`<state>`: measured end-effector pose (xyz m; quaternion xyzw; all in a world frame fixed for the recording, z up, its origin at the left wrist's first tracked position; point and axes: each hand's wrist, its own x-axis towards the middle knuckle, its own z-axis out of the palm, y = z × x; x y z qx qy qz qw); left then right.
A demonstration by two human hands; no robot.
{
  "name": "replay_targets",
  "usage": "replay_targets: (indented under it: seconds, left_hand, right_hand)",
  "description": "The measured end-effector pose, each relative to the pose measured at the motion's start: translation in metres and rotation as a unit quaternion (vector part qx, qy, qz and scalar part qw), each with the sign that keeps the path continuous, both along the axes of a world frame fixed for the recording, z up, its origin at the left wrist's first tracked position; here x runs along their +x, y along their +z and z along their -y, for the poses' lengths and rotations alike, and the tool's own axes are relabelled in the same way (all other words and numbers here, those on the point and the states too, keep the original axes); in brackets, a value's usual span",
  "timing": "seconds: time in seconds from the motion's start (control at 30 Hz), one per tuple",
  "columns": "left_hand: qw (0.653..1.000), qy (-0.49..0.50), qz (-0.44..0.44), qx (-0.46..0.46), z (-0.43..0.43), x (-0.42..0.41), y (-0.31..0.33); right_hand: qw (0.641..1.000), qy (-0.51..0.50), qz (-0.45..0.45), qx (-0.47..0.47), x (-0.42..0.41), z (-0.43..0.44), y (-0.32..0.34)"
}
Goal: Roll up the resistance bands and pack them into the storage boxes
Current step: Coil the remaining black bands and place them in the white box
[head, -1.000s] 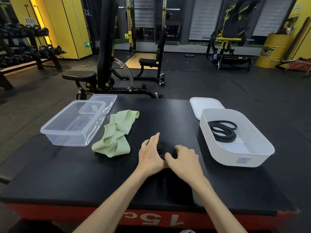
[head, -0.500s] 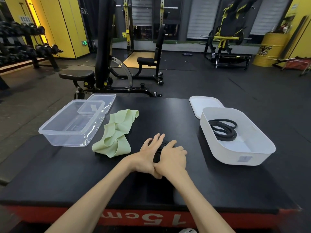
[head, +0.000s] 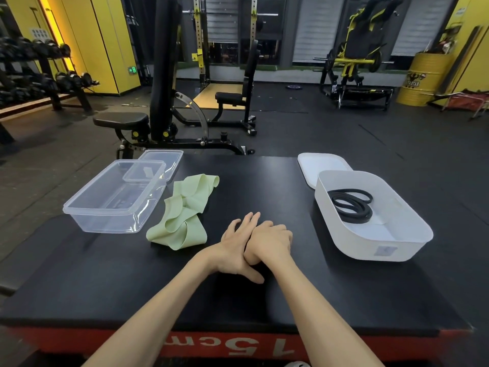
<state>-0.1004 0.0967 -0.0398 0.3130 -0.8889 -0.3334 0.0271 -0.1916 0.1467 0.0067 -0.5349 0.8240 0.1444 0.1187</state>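
Left hand [head: 235,250] pressed nearer right hand [head: 270,241] | left grip spread, right unclear | green band [head: 182,215] beside

Everything is seen through one wide-angle camera worn on the head, aimed forward and down. The black platform [head: 264,181] is viewed closely from its near edge, and the weight bench [head: 121,120] and gym floor [head: 397,154] are caught beyond.

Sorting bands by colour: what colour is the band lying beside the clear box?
Pale green band, head view.
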Motion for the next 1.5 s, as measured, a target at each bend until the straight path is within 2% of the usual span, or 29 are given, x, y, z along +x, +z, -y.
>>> replay_targets:
  seconds: [0.1, 0.23, 0.37, 0.5, 0.57, 0.63, 0.7, 0.8, 0.9, 1.03, 1.17, 1.33, 1.43, 1.5]
  left_hand:
    - [1.000, 0.007, -0.006, 0.008, 0.001, 0.002, -0.002]
    - [0.998, 0.018, -0.032, 0.050, -0.002, 0.005, 0.000]
    - [0.997, 0.022, -0.031, 0.063, -0.004, 0.005, 0.002]
    - [0.999, 0.008, -0.003, 0.046, 0.000, 0.011, 0.014]
    - [0.998, 0.011, -0.037, 0.052, 0.004, 0.019, 0.024]
    - [0.991, 0.037, -0.110, 0.068, 0.009, 0.023, 0.031]
    - [0.975, 0.115, -0.188, 0.014, 0.014, 0.024, 0.027]
    - [0.929, 0.217, -0.241, -0.179, 0.020, 0.018, 0.006]
    - [0.909, 0.205, -0.179, -0.316, 0.020, 0.006, -0.012]
    - [0.905, 0.198, -0.141, -0.349, 0.024, -0.014, -0.013]
    - [0.895, 0.143, -0.122, -0.403, 0.022, -0.038, -0.002]
    - [0.921, 0.127, -0.094, -0.356, 0.018, -0.069, -0.016]
    - [0.937, 0.115, -0.038, -0.328, 0.018, -0.075, -0.034]
    - [0.939, 0.113, -0.007, -0.324, 0.020, -0.077, -0.036]
  right_hand:
    - [0.999, -0.037, 0.028, -0.025, 0.001, -0.001, -0.004]
    - [0.984, -0.118, 0.111, -0.075, -0.002, -0.005, -0.007]
    - [0.976, -0.100, 0.142, -0.135, -0.009, -0.011, -0.015]
    - [0.970, -0.098, 0.164, -0.152, -0.011, -0.013, -0.017]
    - [0.971, -0.096, 0.162, -0.151, -0.014, -0.015, -0.016]
    - [0.972, -0.086, 0.154, -0.158, -0.017, -0.020, -0.014]
    - [0.971, -0.073, 0.147, -0.173, -0.024, -0.025, -0.012]
    - [0.970, -0.061, 0.134, -0.195, -0.035, -0.032, -0.006]
    - [0.968, -0.047, 0.115, -0.219, -0.048, -0.038, 0.004]
    - [0.964, -0.026, 0.102, -0.243, -0.067, -0.043, 0.018]
    - [0.956, -0.019, 0.105, -0.273, -0.088, -0.047, 0.040]
    - [0.951, -0.046, 0.108, -0.287, -0.143, -0.055, 0.070]
    - [0.956, -0.066, 0.059, -0.278, -0.183, -0.062, 0.078]
    - [0.960, -0.102, 0.066, -0.253, -0.204, -0.067, 0.079]
